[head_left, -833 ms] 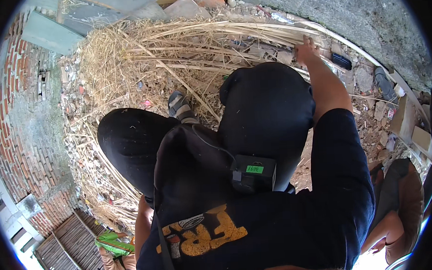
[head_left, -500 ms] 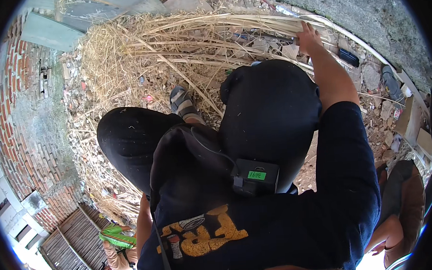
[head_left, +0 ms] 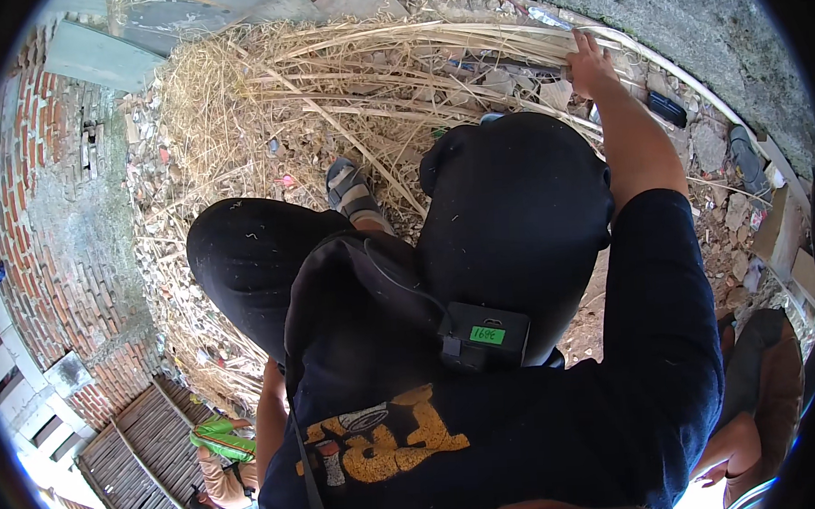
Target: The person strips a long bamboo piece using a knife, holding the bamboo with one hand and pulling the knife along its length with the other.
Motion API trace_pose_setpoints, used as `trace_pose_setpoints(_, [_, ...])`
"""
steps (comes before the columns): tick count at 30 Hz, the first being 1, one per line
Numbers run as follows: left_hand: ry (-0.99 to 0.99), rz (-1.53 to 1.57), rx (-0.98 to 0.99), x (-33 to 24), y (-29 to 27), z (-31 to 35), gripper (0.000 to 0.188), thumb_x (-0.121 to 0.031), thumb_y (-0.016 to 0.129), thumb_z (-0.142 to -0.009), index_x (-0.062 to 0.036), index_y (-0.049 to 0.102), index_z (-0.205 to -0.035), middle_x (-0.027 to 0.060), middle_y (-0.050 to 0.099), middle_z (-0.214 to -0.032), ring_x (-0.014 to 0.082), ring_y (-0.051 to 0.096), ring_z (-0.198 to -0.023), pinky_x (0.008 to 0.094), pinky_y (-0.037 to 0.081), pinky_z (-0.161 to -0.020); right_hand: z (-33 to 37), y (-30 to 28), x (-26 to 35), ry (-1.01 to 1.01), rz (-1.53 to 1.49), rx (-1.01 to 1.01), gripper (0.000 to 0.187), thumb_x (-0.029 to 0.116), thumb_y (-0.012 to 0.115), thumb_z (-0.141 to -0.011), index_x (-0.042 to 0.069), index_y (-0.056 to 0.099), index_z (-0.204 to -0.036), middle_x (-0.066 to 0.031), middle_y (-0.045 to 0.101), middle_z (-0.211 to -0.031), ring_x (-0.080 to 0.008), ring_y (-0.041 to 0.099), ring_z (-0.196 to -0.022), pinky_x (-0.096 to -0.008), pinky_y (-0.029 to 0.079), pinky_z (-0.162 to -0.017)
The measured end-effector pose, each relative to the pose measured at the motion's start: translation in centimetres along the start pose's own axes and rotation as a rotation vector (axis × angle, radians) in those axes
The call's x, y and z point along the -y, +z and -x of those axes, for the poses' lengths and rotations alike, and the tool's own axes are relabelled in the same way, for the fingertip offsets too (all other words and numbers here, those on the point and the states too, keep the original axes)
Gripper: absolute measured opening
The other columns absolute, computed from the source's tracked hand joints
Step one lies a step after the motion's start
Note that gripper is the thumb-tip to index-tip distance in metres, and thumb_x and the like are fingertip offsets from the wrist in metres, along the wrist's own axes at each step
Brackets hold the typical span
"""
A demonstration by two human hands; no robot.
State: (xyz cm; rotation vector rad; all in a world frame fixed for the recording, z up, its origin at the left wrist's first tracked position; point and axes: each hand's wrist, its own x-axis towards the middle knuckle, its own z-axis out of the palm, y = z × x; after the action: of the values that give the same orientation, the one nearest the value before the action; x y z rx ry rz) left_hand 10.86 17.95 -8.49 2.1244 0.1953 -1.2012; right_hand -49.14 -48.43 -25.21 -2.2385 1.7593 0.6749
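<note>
My right arm reaches out to the far right, and my right hand lies over the ends of long pale strips that look like split bamboo. Its fingers are stretched and a little apart, touching the strips; no firm grip shows. The strips run leftward into a heap of thin, curly shavings. Of my left arm only the forearm shows beside my bent left leg; the left hand is hidden.
Near my right hand a dark oblong object lies by a pale pipe along the concrete wall. A sandal lies farther right. Another person in green is at lower left, another's bent leg at lower right. Rubble covers the ground.
My right hand has shifted slightly up and right along the strips, its fingers now closer together. The whole view has moved a little; the left forearm stays beside the leg.
</note>
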Motion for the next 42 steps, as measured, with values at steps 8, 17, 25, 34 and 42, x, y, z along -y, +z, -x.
trace_pose_setpoints(8, [-0.047,-0.114,-0.097,2.2,-3.0,-0.5,0.046,-0.04,0.037,-0.104,-0.0038,0.062,-0.12,0.0086,0.07,-0.108,0.023,0.067,-0.103,0.0375,0.052,-0.09,-1.9,0.5,-0.3,0.007,-0.094,0.032,0.045,0.006,0.065,-0.084,0.009,0.062,-0.129,-0.0118,0.031,-0.156,-0.0338,0.03,-0.147,-0.054,0.037,-0.114])
trace_pose_setpoints(17, [-0.06,-0.104,-0.041,1.1,-0.5,-0.4,0.031,-0.013,0.057,-0.096,-0.0017,0.058,-0.125,0.0112,0.07,-0.11,0.0212,0.067,-0.103,0.0354,0.052,-0.087,-0.5,2.6,-0.2,0.006,-0.136,-0.139,0.04,0.007,0.058,-0.09,0.01,0.052,-0.129,-0.0167,0.053,-0.13,-0.0342,0.055,-0.124,-0.048,0.046,-0.104])
trace_pose_setpoints(25, [0.122,-0.24,0.163,1.5,0.6,-0.3,0.033,-0.014,0.063,-0.092,-0.0003,0.061,-0.123,0.0128,0.071,-0.112,0.0206,0.069,-0.1,0.0345,0.053,-0.084,1.4,2.6,2.0,0.085,0.017,-0.08,0.046,0.01,0.06,-0.089,0.016,0.048,-0.133,-0.0106,0.059,-0.127,-0.0306,0.056,-0.124,-0.0486,0.043,-0.105])
trace_pose_setpoints(34, [0.214,-0.658,-0.022,-2.4,6.1,3.6,0.045,-0.02,0.071,-0.087,-0.0004,0.061,-0.126,0.0136,0.071,-0.113,0.0219,0.068,-0.101,0.0349,0.052,-0.085,2.6,3.2,1.5,0.04,-0.213,0.08,0.043,0.01,0.058,-0.089,0.01,0.05,-0.131,-0.0198,0.063,-0.127,-0.0358,0.061,-0.119,-0.0471,0.051,-0.097])
trace_pose_setpoints(42, [0.183,-0.62,0.01,-0.2,5.4,0.0,0.044,-0.021,0.07,-0.088,-0.0002,0.061,-0.125,0.0138,0.071,-0.113,0.022,0.069,-0.099,0.0351,0.052,-0.084,7.1,2.0,0.7,-0.004,-0.374,0.125,0.043,0.025,0.06,-0.088,0.009,0.055,-0.127,-0.0233,0.067,-0.117,-0.042,0.062,-0.113,-0.0513,0.049,-0.095])
